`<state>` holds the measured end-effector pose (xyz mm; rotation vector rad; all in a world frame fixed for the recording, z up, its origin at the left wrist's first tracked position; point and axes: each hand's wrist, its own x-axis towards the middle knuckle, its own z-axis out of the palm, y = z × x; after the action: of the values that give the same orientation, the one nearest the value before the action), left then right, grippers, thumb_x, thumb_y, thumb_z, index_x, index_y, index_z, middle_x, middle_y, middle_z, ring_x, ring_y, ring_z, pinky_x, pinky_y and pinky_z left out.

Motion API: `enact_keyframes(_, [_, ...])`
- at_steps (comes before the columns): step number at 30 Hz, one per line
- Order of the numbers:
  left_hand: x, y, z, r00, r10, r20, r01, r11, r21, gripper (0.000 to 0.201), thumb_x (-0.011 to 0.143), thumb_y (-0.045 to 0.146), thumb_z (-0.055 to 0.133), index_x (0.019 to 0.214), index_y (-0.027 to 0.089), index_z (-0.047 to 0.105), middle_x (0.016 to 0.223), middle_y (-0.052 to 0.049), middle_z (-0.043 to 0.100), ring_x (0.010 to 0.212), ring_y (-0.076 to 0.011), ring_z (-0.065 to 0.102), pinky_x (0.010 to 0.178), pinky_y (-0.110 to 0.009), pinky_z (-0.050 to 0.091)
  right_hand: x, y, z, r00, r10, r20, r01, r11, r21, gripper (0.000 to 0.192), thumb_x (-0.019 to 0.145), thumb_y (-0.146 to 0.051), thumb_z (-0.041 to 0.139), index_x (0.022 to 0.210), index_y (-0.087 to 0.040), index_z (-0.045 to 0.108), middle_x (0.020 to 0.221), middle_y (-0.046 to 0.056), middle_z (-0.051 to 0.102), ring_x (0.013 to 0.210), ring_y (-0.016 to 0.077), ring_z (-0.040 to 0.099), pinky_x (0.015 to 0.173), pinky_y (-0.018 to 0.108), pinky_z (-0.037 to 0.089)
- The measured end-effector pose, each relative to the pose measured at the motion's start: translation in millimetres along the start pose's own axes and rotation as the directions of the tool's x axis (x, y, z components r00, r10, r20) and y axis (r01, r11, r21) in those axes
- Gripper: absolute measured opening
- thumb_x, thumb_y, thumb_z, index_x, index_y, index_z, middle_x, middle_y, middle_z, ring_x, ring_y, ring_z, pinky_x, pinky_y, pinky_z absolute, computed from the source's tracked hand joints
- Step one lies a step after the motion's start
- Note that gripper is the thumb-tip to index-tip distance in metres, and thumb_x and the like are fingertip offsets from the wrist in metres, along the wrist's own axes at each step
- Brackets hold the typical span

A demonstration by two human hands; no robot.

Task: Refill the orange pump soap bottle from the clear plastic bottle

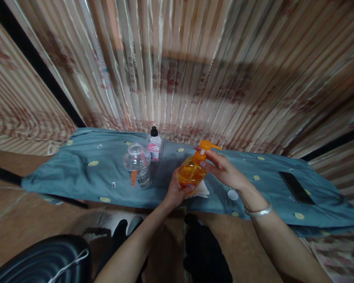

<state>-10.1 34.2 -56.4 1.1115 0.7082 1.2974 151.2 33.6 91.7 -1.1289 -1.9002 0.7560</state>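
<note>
Clear jar (137, 164), lidless, upright on blue cloth (76, 169); small capped bottle (155, 146) just behind. Orange bottle (191, 171) tilted above cloth, steadied by left hand (175, 191), fingers wrapped round base. Right hand (224, 169), fingers pinching pump collar. White cap (233, 194), phone (296, 187) aside.

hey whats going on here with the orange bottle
A person holds an orange pump bottle over a table draped in a blue cloth. The left hand grips the bottle's body from below, while the right hand is at the pump top. A white cloth or tissue lies just under the bottle. A clear lidless jar, a small black-capped bottle, a white cap and a phone rest on the cloth.
</note>
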Motion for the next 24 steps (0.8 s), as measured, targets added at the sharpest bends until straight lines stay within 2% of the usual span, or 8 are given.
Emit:
enact_keyframes(2, [0.0, -0.6, 0.0, 1.000, 0.002, -0.004, -0.002, 1.000, 0.001, 0.079, 0.060, 0.026, 0.087, 0.129, 0.023, 0.050, 0.123, -0.008, 0.064, 0.115, -0.0278, 0.061, 0.104, -0.046, 0.044, 0.3, -2.0, 1.4, 0.999, 0.025, -0.038, -0.027, 0.998, -0.048, 0.046, 0.090, -0.063, 0.059, 0.114, -0.025, 0.068, 0.119, 0.008, 0.072, 0.117, 0.0285, 0.065, 0.103, 0.045, 0.051])
enact_keyframes(6, [-0.5, -0.2, -1.0, 1.000, -0.010, -0.018, 0.010, 1.000, 0.024, 0.080, 0.059, 0.024, 0.088, 0.129, 0.021, 0.049, 0.121, -0.009, 0.064, 0.112, -0.0278, 0.062, 0.101, -0.046, 0.046, 0.0, -8.5, 8.5, 0.965, 0.048, -0.257, -0.110, 0.966, -0.235, 0.057, 0.078, -0.062, 0.074, 0.116, -0.020, 0.066, 0.109, 0.010, 0.073, 0.107, 0.0331, 0.068, 0.097, 0.048, 0.053])
enact_keyframes(9, [-0.7, 2.6, -0.7, 1.000, -0.007, -0.014, 0.008, 0.999, 0.033, 0.079, 0.060, 0.023, 0.087, 0.129, 0.021, 0.049, 0.121, -0.009, 0.064, 0.113, -0.0280, 0.062, 0.101, -0.046, 0.046, -1.3, -8.6, 4.9, 0.987, 0.010, -0.160, -0.041, 0.981, -0.189, 0.064, 0.079, -0.060, 0.074, 0.128, -0.021, 0.060, 0.120, 0.010, 0.070, 0.113, 0.0315, 0.065, 0.101, 0.046, 0.052])
enact_keyframes(11, [-0.6, 5.1, 0.1, 1.000, -0.002, -0.012, 0.002, 0.999, 0.036, 0.077, 0.060, 0.022, 0.087, 0.127, 0.021, 0.050, 0.121, -0.009, 0.064, 0.113, -0.0280, 0.062, 0.101, -0.046, 0.046, -2.1, -5.8, 0.3, 0.999, -0.004, -0.033, 0.002, 0.998, -0.070, 0.054, 0.087, -0.059, 0.066, 0.129, -0.025, 0.060, 0.125, 0.008, 0.068, 0.120, 0.0283, 0.063, 0.105, 0.044, 0.050])
enact_keyframes(13, [-0.7, 7.0, 0.7, 1.000, 0.002, -0.016, -0.002, 0.999, 0.040, 0.076, 0.059, 0.021, 0.087, 0.126, 0.022, 0.051, 0.121, -0.008, 0.065, 0.113, -0.0280, 0.062, 0.102, -0.046, 0.046, -2.2, -3.5, -1.6, 1.000, 0.003, 0.023, -0.003, 1.000, -0.002, 0.044, 0.093, -0.058, 0.059, 0.123, -0.027, 0.064, 0.123, 0.006, 0.070, 0.121, 0.0262, 0.063, 0.106, 0.042, 0.049])
enact_keyframes(17, [-1.1, 7.8, 0.6, 1.000, -0.002, -0.022, 0.003, 0.999, 0.045, 0.077, 0.058, 0.020, 0.087, 0.127, 0.024, 0.052, 0.118, -0.006, 0.066, 0.111, -0.0286, 0.063, 0.101, -0.047, 0.047, -1.1, -6.4, 4.6, 0.973, 0.059, -0.223, -0.096, 0.982, -0.160, 0.044, 0.082, -0.059, 0.073, 0.109, -0.024, 0.069, 0.110, 0.007, 0.074, 0.107, 0.0294, 0.068, 0.099, 0.045, 0.052])
enact_keyframes(19, [-1.2, 7.4, 0.6, 1.000, -0.005, -0.021, 0.006, 0.999, 0.042, 0.075, 0.059, 0.021, 0.086, 0.126, 0.024, 0.053, 0.117, -0.006, 0.066, 0.111, -0.0290, 0.063, 0.100, -0.047, 0.047, -0.2, -8.4, 6.0, 0.958, 0.050, -0.283, -0.110, 0.973, -0.203, 0.049, 0.077, -0.057, 0.078, 0.111, -0.024, 0.068, 0.109, 0.008, 0.074, 0.104, 0.0301, 0.068, 0.099, 0.046, 0.052])
enact_keyframes(24, [-0.5, 8.3, 2.1, 1.000, 0.001, -0.027, 0.000, 0.999, 0.037, 0.076, 0.058, 0.020, 0.086, 0.125, 0.023, 0.052, 0.119, -0.006, 0.065, 0.113, -0.0282, 0.061, 0.103, -0.047, 0.045, 2.2, -3.1, -2.1, 1.000, 0.006, -0.028, -0.005, 1.000, 0.011, 0.044, 0.088, -0.056, 0.066, 0.122, -0.027, 0.065, 0.122, 0.005, 0.070, 0.120, 0.0262, 0.063, 0.106, 0.041, 0.047])
